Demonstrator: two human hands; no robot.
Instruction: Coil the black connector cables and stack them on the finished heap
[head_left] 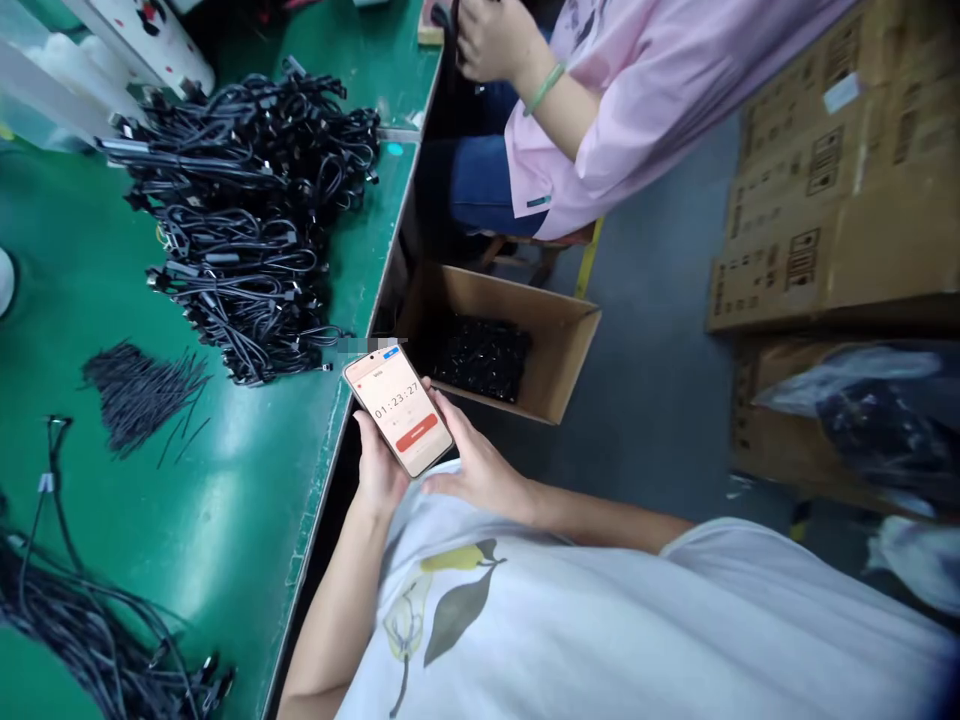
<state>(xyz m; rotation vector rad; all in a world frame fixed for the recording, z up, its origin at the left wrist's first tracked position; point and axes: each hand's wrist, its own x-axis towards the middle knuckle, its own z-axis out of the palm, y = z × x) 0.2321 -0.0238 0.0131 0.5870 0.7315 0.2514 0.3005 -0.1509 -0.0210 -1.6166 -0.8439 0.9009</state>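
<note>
A smartphone point(409, 400) is held tilted in front of my shirt, just off the table's edge. Its lit screen reads 01:23:27 above a red button. My left hand point(381, 468) is closed around the phone's left and lower side. On the other side, my right hand point(480, 462) grips the phone's right edge, its fingers partly behind it. Nearest to the phone on the table is a big heap of bundled black cables point(247, 230) with metal plugs.
A pile of short black ties point(142, 395) and more loose cables point(90, 620) lie on the green table point(247, 500). Below its edge stands an open cardboard box point(562, 365) holding black items. A co-worker in a pink top point(637, 110) sits beyond; stacked cartons point(862, 200) stand right.
</note>
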